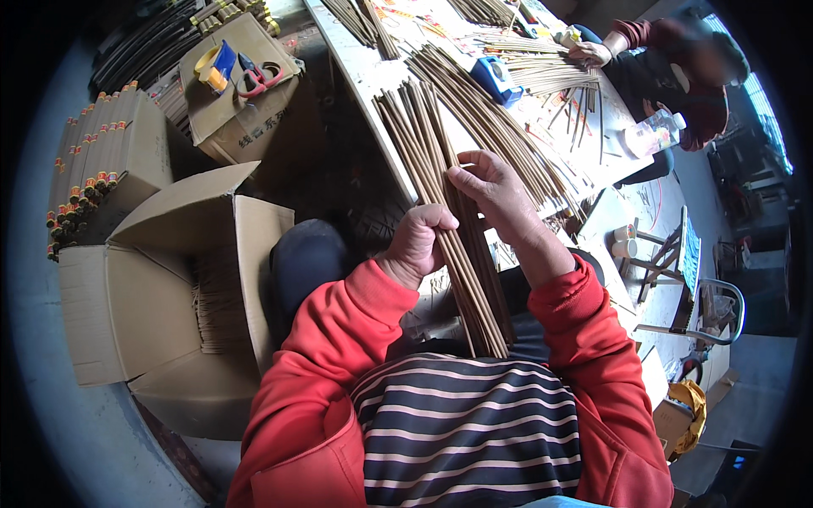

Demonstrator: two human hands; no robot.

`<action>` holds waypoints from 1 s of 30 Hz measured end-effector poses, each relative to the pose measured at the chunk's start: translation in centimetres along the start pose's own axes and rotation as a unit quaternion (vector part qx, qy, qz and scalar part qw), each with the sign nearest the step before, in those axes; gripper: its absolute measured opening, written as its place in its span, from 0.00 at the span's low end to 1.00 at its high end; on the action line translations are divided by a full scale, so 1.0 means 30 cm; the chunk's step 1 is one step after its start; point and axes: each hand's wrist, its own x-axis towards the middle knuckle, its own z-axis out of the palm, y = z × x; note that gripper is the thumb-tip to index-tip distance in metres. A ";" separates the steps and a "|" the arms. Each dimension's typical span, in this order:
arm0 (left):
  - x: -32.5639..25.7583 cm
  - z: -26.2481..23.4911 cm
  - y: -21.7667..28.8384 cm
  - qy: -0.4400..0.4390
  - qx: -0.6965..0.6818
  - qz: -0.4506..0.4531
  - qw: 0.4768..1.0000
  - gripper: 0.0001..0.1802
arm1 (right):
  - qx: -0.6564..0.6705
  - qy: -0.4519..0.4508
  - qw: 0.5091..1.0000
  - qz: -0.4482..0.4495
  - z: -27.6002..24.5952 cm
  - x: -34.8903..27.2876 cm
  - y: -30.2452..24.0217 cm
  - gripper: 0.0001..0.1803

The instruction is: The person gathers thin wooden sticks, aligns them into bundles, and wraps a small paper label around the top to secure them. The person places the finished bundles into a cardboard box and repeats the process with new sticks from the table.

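A bundle of long thin brown incense sticks [423, 157] slants from the table's edge down to my lap. Around its left side, at mid-length, my left hand [417, 244] is closed in a fist with the thumb on top. My right hand [495, 190] grips the right part of the same bundle a little higher up, thumb and forefinger bent around the sticks. Just beyond, a larger spread of brown sticks [500, 135] lies on the white table [360, 80]. The lower ends of the held sticks rest against my striped apron [466, 423].
An open cardboard box [140, 309] with sticks inside stands at my left. Behind it, a closed carton [241, 123] carries red-handled scissors [258, 78] and tape. A blue tape dispenser [497, 80] and plastic bottle [654, 134] stand on the table. Another person [669, 76] handles sticks across it.
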 end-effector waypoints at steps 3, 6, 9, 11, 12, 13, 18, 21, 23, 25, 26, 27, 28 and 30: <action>0.002 0.005 0.000 0.007 0.001 0.003 1.000 0.27 | -0.003 -0.001 1.000 0.000 -0.001 0.002 -0.010 0.24; 0.001 0.008 0.000 0.022 -0.003 -0.008 1.000 0.25 | -0.030 0.008 1.000 -0.006 -0.004 0.009 -0.013 0.26; 0.000 -0.006 0.004 0.026 0.002 -0.019 0.999 0.22 | -0.046 0.021 0.998 -0.036 -0.014 0.027 -0.009 0.29; 0.000 0.001 0.007 0.029 -0.002 -0.005 1.000 0.20 | -0.040 0.020 0.998 -0.040 -0.018 0.015 -0.022 0.32; 0.005 -0.010 0.005 0.041 0.002 0.016 0.999 0.19 | -0.025 -0.017 1.000 -0.006 -0.019 -0.011 -0.037 0.32; 0.018 -0.029 0.005 0.054 0.007 0.038 0.998 0.18 | -0.011 -0.054 0.998 0.028 -0.023 -0.043 -0.051 0.32; 0.032 0.021 0.029 0.001 0.050 0.185 0.981 0.14 | -0.023 -0.196 0.978 0.068 0.014 -0.243 -0.022 0.34; 0.040 0.020 0.031 0.076 0.120 0.234 0.962 0.10 | -0.164 -0.136 0.974 0.075 0.035 -0.279 0.032 0.23; 0.037 0.018 0.026 0.070 0.122 0.221 0.965 0.13 | -0.030 -0.147 0.978 0.145 0.023 -0.299 0.021 0.22; 0.033 0.039 0.041 -0.007 0.025 0.174 0.984 0.17 | 0.187 -0.200 0.945 0.180 -0.003 -0.303 0.014 0.22; 0.022 0.054 0.055 -0.033 0.000 0.146 0.989 0.18 | 0.245 -0.215 0.923 0.204 -0.017 -0.307 0.010 0.26; 0.025 0.046 0.058 -0.056 0.017 0.151 0.987 0.22 | 0.297 -0.237 0.901 0.211 -0.028 -0.313 0.015 0.27; 0.028 0.046 0.052 -0.043 0.044 0.165 0.984 0.23 | 0.348 -0.258 0.875 0.217 -0.035 -0.316 0.023 0.28; 0.031 0.052 0.046 -0.002 0.078 0.177 0.981 0.16 | 0.271 -0.248 0.907 0.206 -0.026 -0.321 0.026 0.28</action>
